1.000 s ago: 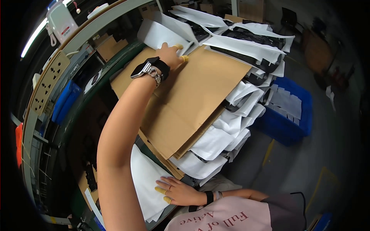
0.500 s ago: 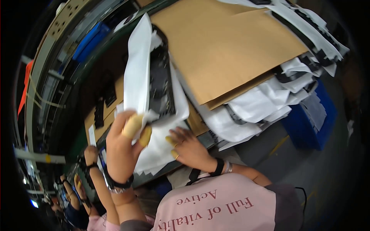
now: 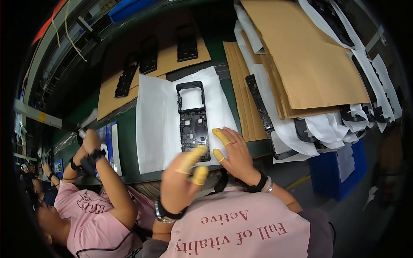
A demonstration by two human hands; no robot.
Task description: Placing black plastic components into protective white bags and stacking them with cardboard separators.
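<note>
A black plastic frame [image 3: 193,124], with a large rectangular opening at its far end, lies on an unfolded white wrapping sheet [image 3: 157,124] in front of me. My left hand [image 3: 178,182] hovers at the frame's near end, slightly blurred, its thumb and fingers apart. Whether its fingertips touch the frame I cannot tell. To the right of the frame, my right hand [image 3: 236,155] rests on the sheet's right side with fingers spread. Both hands wear yellow finger cots and black wrist straps.
Several similar black frames [image 3: 187,47] lie on cardboard [image 3: 109,101] at the far left. A tall stack of wrapped frames with cardboard [image 3: 314,64] stands on the right, above a blue bin [image 3: 340,172]. A co-worker [image 3: 97,202] in pink works close by on my left.
The white sheet, earlier partly folded around the black frame and lifted by my left hand, now lies spread out flat. My left hand has let go of it and come nearer to me.
</note>
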